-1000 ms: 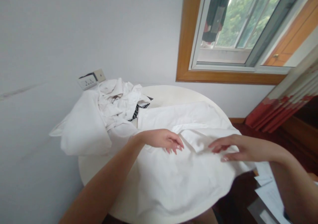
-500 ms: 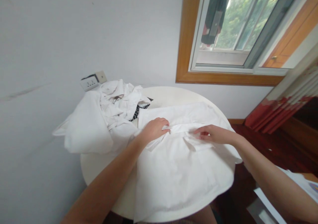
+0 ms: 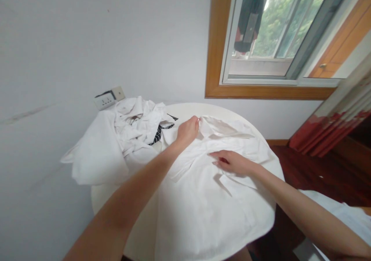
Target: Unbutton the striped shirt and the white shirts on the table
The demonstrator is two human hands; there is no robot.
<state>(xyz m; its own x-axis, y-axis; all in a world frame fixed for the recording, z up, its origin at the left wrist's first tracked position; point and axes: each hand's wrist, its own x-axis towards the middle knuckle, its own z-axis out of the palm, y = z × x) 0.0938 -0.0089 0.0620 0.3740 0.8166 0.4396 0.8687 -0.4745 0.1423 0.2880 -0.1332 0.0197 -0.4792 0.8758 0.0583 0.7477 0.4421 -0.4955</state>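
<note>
A white shirt [image 3: 203, 207] lies spread over a round white table [image 3: 191, 108], hanging over its near edge. My left hand [image 3: 188, 130] is closed in a pinch on a fold of the shirt's far part and holds it lifted toward the back of the table. My right hand [image 3: 232, 162] lies on the shirt's middle, fingers stretched out and pressing the cloth down.
A heap of white clothes [image 3: 116, 141] with a black-and-white striped piece [image 3: 159, 133] fills the table's left side against the wall. A wall socket [image 3: 106, 99] sits behind it. A wood-framed window [image 3: 278, 41] is at the back right, a red curtain [image 3: 327, 129] at right.
My left hand took hold of a shirt fold and pulled it up and away toward the table's back. My right hand slid left onto the shirt's middle and flattened.
</note>
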